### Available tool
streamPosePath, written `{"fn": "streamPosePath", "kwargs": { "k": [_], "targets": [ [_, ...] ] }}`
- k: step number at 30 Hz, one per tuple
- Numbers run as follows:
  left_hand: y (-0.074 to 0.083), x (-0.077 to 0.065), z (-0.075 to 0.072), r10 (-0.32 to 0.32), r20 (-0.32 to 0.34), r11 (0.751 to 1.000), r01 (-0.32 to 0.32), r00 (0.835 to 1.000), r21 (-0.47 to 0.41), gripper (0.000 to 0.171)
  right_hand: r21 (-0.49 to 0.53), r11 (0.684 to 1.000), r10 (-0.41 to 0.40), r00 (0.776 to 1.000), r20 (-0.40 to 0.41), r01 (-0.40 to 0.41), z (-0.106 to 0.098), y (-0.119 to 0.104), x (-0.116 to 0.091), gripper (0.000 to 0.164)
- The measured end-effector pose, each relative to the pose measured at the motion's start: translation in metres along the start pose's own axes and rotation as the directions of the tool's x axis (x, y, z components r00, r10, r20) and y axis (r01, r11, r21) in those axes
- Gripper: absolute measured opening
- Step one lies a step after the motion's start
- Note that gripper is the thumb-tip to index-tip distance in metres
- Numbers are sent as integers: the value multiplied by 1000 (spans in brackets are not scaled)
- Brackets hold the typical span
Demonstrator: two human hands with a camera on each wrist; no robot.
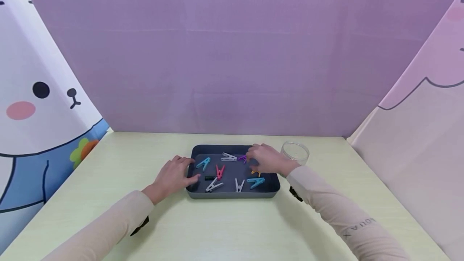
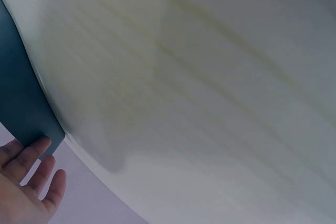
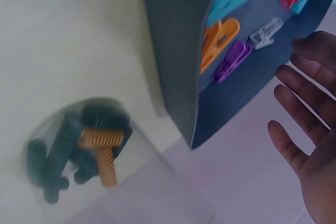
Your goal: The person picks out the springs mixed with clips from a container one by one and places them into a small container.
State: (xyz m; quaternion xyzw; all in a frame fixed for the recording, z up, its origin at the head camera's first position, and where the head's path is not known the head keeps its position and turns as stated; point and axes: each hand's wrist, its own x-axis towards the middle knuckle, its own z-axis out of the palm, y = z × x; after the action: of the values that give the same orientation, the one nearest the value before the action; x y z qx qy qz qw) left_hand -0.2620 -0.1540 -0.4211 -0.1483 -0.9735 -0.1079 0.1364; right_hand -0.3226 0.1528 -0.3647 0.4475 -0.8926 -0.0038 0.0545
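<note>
A dark grey tray (image 1: pixel 232 195) holds several clothespins. Among them are a red clothespin (image 1: pixel 219 172), a purple clothespin (image 3: pixel 232 61), an orange clothespin (image 3: pixel 219 40), and blue and pale grey ones. A small dark green ribbed piece (image 1: pixel 210 178) lies beside the red clothespin. My left hand (image 1: pixel 174 175) rests at the tray's left side, fingertips at its back corner in the left wrist view and thumb over the rim. Above the tray's back right part is my right hand (image 1: pixel 266 159), hiding some of the purple and orange clothespins. Its fingers (image 3: pixel 302 95) are spread and hold nothing.
A clear round container (image 1: pixel 295 152) stands right of the tray, behind my right forearm. Inside it are dark green ribbed pieces (image 3: pixel 63 142) and orange ribbed pieces (image 3: pixel 105 140). A purple cloth (image 1: pixel 232 51) hangs behind the pale table (image 1: pixel 217 228), with printed cloths at both sides.
</note>
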Motion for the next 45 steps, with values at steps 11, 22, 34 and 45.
{"fn": "streamPosePath", "kwargs": {
  "k": [11, 22, 34, 45],
  "targets": [
    [1, 0, 0, 3, -8, 1000, -3, 1000, -2, 57, -39, 998, -52, 998, 28, 53, 13, -19, 15, 18],
    [3, 0, -1, 8, -29, 1000, -9, 1000, -9, 56, -72, 994, -84, 995, 54, 88, 15, -45, 32, 23],
    [4, 0, -2, 13, -32, 1000, -13, 999, -5, 55, -115, 982, -144, 988, 59, 151, 17, -62, 55, 16],
    [4, -2, -3, 13, -30, 1000, -13, 999, 1, 56, -113, 986, -115, 989, 89, 125, 20, -69, 71, 19]
  ]
}}
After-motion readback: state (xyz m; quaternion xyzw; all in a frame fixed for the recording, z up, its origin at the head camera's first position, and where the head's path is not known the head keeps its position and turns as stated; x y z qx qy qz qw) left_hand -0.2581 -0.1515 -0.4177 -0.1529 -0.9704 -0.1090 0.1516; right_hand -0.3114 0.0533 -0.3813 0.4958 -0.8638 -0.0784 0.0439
